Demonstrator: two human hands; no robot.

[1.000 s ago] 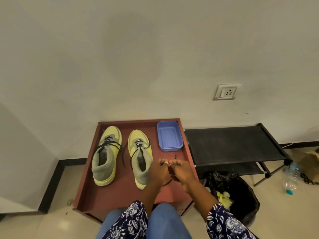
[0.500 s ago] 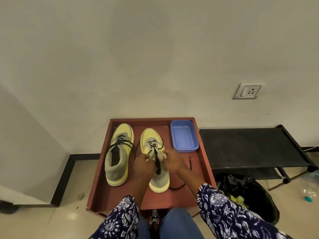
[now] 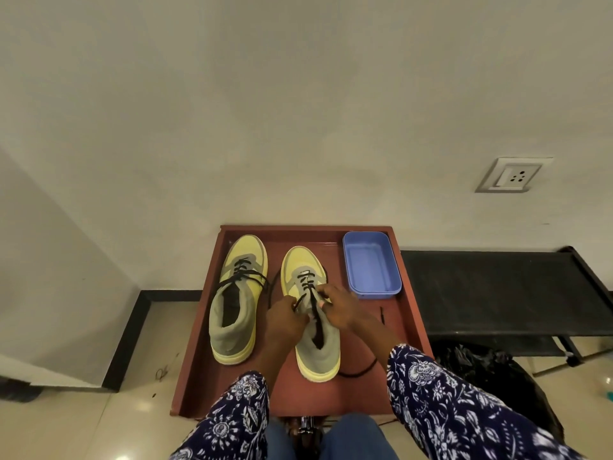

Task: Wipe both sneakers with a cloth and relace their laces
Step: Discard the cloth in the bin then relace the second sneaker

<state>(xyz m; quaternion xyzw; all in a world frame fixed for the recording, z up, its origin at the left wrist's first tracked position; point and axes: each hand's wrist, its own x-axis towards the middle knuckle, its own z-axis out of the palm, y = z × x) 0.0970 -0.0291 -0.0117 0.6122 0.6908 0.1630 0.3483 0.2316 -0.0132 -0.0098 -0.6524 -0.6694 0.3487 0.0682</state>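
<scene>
Sneakers are set side by side, toes toward the far edge of a red-brown tray [image 3: 416, 313] — the left shoe [image 3: 237, 293] near the left edge, the right shoe [image 3: 313, 322] at the middle. Black lace [image 3: 311, 302] of the right shoe is pinched by both hands over its tongue: the left hand [image 3: 286, 318] and the right hand [image 3: 338, 307], fingers curled. A blue tub [image 3: 371, 262] is placed in the far right corner — a loose lace end [image 3: 360, 370] is trailed beside the right heel.

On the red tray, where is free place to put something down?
The red tray is bare along its near edge below both sneakers, and right of the right sneaker under the blue tub. Between the sneakers it is crowded with laces and hands.
</scene>
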